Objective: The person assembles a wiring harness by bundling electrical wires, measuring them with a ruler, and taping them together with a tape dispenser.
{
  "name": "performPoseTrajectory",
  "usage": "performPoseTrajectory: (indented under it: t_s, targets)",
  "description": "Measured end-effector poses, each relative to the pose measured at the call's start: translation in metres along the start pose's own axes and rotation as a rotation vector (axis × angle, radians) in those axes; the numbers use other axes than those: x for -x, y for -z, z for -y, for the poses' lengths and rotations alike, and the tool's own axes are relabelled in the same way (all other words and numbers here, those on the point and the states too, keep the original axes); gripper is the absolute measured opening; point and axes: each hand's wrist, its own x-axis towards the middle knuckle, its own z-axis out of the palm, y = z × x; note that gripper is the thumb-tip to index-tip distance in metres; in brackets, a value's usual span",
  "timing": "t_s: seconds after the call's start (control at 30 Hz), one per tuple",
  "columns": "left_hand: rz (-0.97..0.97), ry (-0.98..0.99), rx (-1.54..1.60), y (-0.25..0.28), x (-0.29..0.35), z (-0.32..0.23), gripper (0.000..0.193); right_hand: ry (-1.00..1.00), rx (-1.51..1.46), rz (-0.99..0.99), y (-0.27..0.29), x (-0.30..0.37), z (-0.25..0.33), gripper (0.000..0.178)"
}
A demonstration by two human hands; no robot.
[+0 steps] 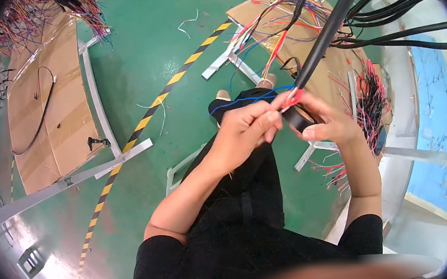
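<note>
A thick black cable (327, 33) slants down from the upper right to my hands. Short red and white wires (294, 99) come out of its end, and thin blue wires (252, 98) stretch away to the left. My right hand (330, 117) curls round a roll of black tape (297, 119), its fingers against the cable's end. Close beside it, my left hand (250, 131) is closed in a pinch at the wire tips. What lies between those left fingertips is hidden.
Cardboard-topped benches stand on both sides, one left (52, 114) and one right (312, 48). Loose coloured wires and more black cables (401, 12) crowd the right bench. Yellow-black striped tape (140, 129) crosses the green floor. A blue panel (431, 123) is at far right.
</note>
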Motion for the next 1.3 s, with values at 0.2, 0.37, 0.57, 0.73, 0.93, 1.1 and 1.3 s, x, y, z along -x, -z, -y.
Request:
performPoseTrajectory:
  t_s: [0.2,0.37,0.57,0.73,0.93,1.1,1.3]
  targets:
    - [-0.640,-0.663,-1.030,0.013,-0.008,-0.002,0.009,-0.105,-0.094,-0.353,-0.036,0.023,0.020,0.075]
    - [-0.520,-0.555,-0.829,0.000,-0.006,0.001,0.014,-0.110,0.073,-0.434,-0.018,0.008,0.009,0.059]
    - [-0.382,-0.373,-0.610,-0.005,-0.003,0.004,0.020,-0.019,0.008,-0.363,-0.015,-0.005,-0.003,0.059]
    - [-0.233,-0.194,-0.321,-0.001,-0.006,0.001,0.023,-0.047,0.023,-0.288,-0.007,-0.009,0.004,0.063]
    - [-0.061,-0.073,-0.021,0.008,-0.008,0.003,0.022,-0.035,-0.021,-0.222,-0.006,-0.005,0.002,0.065]
    - [-0.505,-0.714,-0.943,0.002,-0.021,0.021,0.008,-0.087,-0.022,-0.351,-0.034,-0.008,0.015,0.062]
    - [-0.358,-0.358,-0.507,0.004,-0.012,0.006,0.014,0.034,-0.143,-0.281,-0.021,0.001,-0.004,0.076]
